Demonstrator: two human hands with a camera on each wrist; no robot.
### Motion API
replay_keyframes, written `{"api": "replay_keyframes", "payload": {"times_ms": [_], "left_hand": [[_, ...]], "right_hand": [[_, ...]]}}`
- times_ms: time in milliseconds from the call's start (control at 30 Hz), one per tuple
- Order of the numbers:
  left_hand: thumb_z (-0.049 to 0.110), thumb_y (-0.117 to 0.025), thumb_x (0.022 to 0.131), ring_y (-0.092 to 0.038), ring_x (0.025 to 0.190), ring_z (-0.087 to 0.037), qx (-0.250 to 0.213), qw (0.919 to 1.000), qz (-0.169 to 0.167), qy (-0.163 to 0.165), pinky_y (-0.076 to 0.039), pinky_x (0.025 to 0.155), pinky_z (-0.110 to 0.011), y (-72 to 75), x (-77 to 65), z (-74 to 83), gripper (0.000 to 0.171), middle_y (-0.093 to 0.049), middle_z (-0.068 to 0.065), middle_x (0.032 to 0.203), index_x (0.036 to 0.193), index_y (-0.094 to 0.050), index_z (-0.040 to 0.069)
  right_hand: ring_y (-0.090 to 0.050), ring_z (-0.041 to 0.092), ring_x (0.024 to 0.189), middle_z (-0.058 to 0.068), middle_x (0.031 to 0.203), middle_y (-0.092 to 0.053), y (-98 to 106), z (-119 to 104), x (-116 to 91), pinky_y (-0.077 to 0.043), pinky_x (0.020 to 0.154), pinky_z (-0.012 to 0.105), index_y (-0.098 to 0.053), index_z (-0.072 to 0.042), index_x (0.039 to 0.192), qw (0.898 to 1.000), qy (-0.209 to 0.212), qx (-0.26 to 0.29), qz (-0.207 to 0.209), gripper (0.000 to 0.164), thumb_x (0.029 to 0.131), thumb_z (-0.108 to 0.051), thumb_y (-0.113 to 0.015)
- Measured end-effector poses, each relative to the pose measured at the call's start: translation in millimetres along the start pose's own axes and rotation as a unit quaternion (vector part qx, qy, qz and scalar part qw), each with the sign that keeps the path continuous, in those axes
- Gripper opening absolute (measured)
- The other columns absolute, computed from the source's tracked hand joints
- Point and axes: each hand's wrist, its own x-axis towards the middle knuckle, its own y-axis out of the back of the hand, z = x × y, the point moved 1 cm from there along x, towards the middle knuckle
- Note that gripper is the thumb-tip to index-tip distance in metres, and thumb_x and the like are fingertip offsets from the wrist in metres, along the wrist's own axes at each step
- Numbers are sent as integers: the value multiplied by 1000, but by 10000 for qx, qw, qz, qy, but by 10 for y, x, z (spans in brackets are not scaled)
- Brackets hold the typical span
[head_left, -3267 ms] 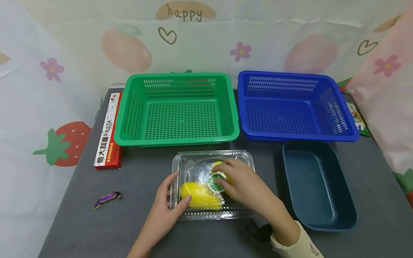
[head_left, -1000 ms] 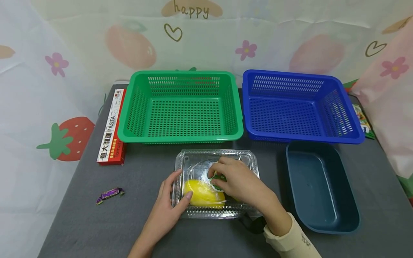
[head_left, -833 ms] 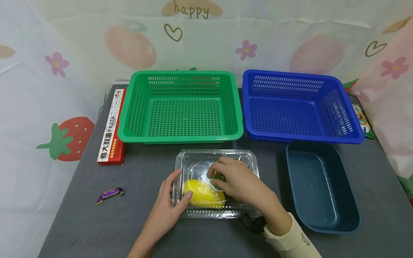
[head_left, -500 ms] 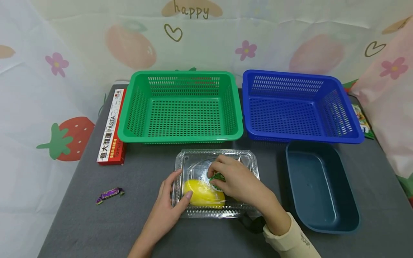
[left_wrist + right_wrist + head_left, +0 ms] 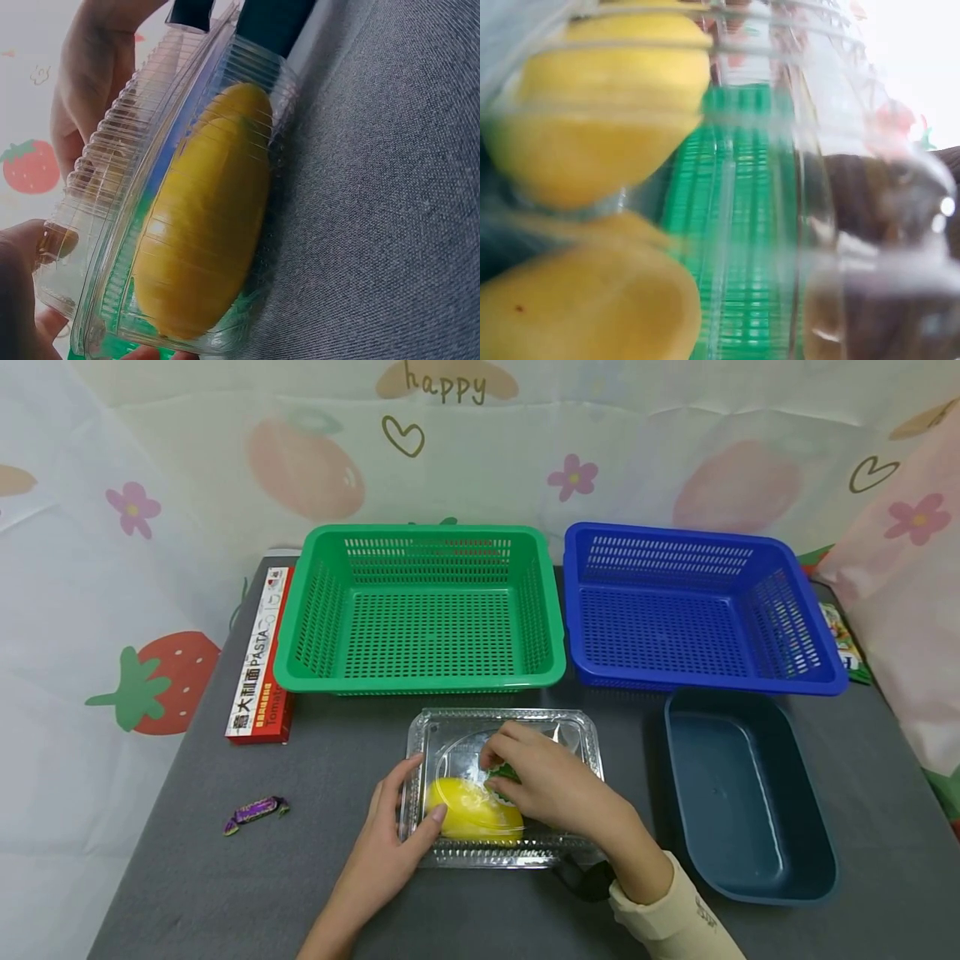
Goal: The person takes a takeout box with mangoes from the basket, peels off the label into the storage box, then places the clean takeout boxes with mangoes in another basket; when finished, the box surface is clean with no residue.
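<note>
A clear plastic clamshell box (image 5: 459, 720) lies closed at the front middle of the table. Yellow mangoes show inside: one mango (image 5: 472, 810) at the front left, and two in the right wrist view, where a second mango (image 5: 604, 112) is blurred behind ribbed plastic. My left hand (image 5: 384, 837) grips the box's left side, thumb on the lid and fingers along the outer edge. On top of the lid, my right hand (image 5: 555, 781) pinches a round green-and-white sticker (image 5: 506, 772) between thumb and fingers; the hand hides most of it.
Behind the box stand a green basket (image 5: 420, 683) and a blue basket (image 5: 697, 681). A dark teal bin (image 5: 742, 802) is at the right. A red-and-white pasta box (image 5: 258, 668) and a purple wrapped candy (image 5: 255, 811) lie left. A green packet (image 5: 843, 643) sits far right.
My right fingers, earlier spread over the sticker, have curled in and now pinch it. Less of the sticker shows, and the right hand has edged slightly left. My left hand keeps its grip.
</note>
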Motion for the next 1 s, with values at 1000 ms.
{"api": "replay_keyframes", "payload": {"times_ms": [1000], "left_hand": [[56,-57,90,-36,130,-34,-42,10000,-45,-68,-38,92,-64,2,-7,-1,63,-28,-1,148,143,-22,50]], "right_hand": [[-46,8,76,-5,92,-52,6,4,-20,-44,68,23,-64,-14,96,9987,440,-185,186,11,94,-6,-56]]}}
